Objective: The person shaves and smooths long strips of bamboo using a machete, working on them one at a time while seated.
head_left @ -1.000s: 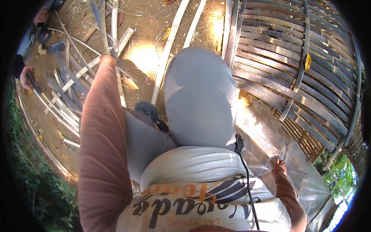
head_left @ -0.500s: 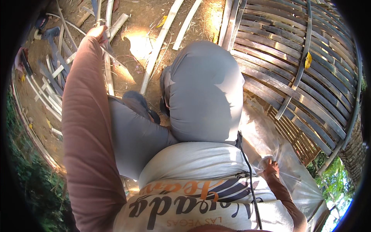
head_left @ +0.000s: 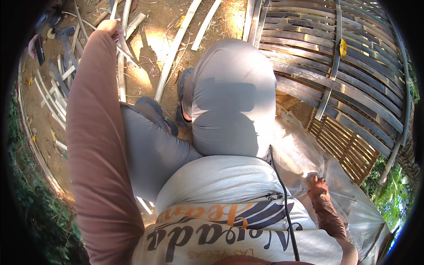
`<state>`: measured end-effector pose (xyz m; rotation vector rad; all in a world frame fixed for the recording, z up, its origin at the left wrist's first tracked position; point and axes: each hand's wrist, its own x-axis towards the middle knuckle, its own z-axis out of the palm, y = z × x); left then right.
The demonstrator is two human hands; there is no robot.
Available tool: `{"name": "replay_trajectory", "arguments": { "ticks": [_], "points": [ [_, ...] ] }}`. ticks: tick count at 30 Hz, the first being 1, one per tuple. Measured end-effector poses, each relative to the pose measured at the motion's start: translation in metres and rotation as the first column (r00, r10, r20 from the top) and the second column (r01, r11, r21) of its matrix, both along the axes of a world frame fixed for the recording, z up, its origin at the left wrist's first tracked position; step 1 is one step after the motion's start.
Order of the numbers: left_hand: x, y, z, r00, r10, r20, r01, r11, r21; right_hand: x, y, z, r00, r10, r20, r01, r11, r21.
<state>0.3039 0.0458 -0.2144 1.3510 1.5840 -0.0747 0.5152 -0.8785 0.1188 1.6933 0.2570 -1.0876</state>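
My left hand (head_left: 109, 29) reaches far out at the upper left, its fingers closed around a thin pale bamboo strip (head_left: 114, 10). More split bamboo strips (head_left: 122, 79) lie on the ground just beyond and below that hand. On the right, close to my hip, my right hand (head_left: 319, 189) is closed on a bunched part of a clear plastic sheet (head_left: 353, 212). The sheet spreads crumpled beside my body. My fingers hide part of what each hand grips.
A slatted bamboo panel (head_left: 300, 46) stands at the upper right, with a smaller lattice (head_left: 342, 148) under it. My bent grey-trousered knee (head_left: 229, 101) fills the middle. At far left, another person's hand (head_left: 32, 47) is beside a dark flat object (head_left: 39, 51). Loose strips (head_left: 53, 99) lie nearby.
The whole view has shifted slightly. My left hand sits a little higher and farther left in view, still gripping the strip. My right hand keeps its hold on the plastic sheet.
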Motion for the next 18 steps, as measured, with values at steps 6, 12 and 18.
{"name": "replay_trajectory", "arguments": {
  "ticks": [6, 12, 18],
  "points": [
    [-0.05, -0.011, 0.1, 0.982, -0.13, -0.135, 0.137, 0.99, 0.044, -0.021, -0.008, -0.004, 0.998, -0.056, 0.028, 0.055, 0.998, 0.006],
    [-0.149, 0.019, 0.135, 0.984, -0.13, -0.122, 0.149, 0.976, 0.158, 0.002, 0.104, -0.036, 0.994, 0.026, 0.103, -0.036, 0.995, 0.097],
    [-0.23, -0.003, 0.194, 0.886, -0.348, -0.306, 0.405, 0.902, 0.146, -0.013, 0.12, -0.179, 0.992, -0.081, -0.1, 0.129, 0.589, 0.798]
  ]
}}
